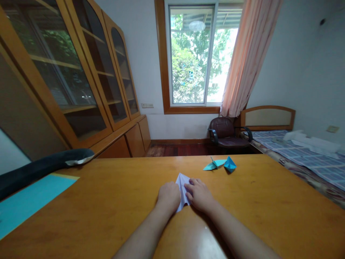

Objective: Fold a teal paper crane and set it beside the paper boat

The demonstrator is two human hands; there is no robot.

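A pale purple sheet of folded origami paper (183, 180) lies on the wooden table between my hands, its pointed tip facing away from me. Creases run down its middle. My left hand (169, 196) is closed at the paper's left edge, gripping it there, with the fingertips hidden. On the right side, my right hand (198, 193) rests with its fingers spread over the paper, pressing on it. Beyond the hands, to the right, sit a teal folded paper crane (215, 164) and a blue folded paper piece (230, 164).
The wooden table (121, 201) spans the foreground. At left lie sheets of turquoise paper (35, 201) beside a dark curved armrest-like object (45, 162). Past the table stand a glass-door cabinet (107, 104), a brown office chair (228, 133) and a bed (304, 151).
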